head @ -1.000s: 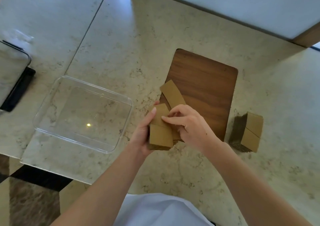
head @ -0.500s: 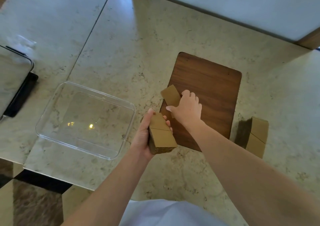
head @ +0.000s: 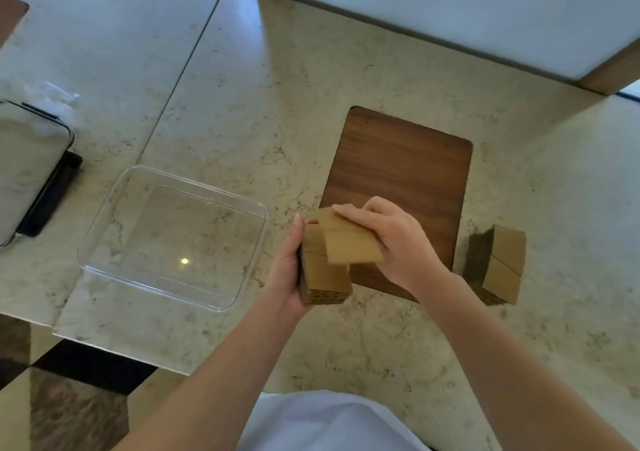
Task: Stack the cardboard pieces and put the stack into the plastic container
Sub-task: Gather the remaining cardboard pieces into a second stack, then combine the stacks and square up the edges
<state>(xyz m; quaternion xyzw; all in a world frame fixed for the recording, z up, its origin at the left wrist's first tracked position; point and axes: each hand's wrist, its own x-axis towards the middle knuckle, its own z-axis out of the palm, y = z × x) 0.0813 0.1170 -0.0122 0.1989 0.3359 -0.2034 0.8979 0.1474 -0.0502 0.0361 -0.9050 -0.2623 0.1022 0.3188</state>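
Observation:
My left hand (head: 289,270) grips a thick stack of brown cardboard pieces (head: 325,279) from its left side, just above the counter by the near left corner of the wooden board (head: 408,173). My right hand (head: 394,239) holds a single cardboard piece (head: 349,244) flat over the top of that stack, skewed across it. The clear plastic container (head: 173,239) sits to the left of the stack with nothing in it. A second cardboard stack (head: 502,263) stands on the counter to the right of the board.
A lidded container on a black tray (head: 38,180) sits at the far left edge. The marble counter's near edge (head: 114,350) drops off below the clear container. A white panel with wooden frame (head: 450,11) borders the back.
My right hand picked the loose cardboard piece off the board's near left corner and brought it back over the stack in my left hand.

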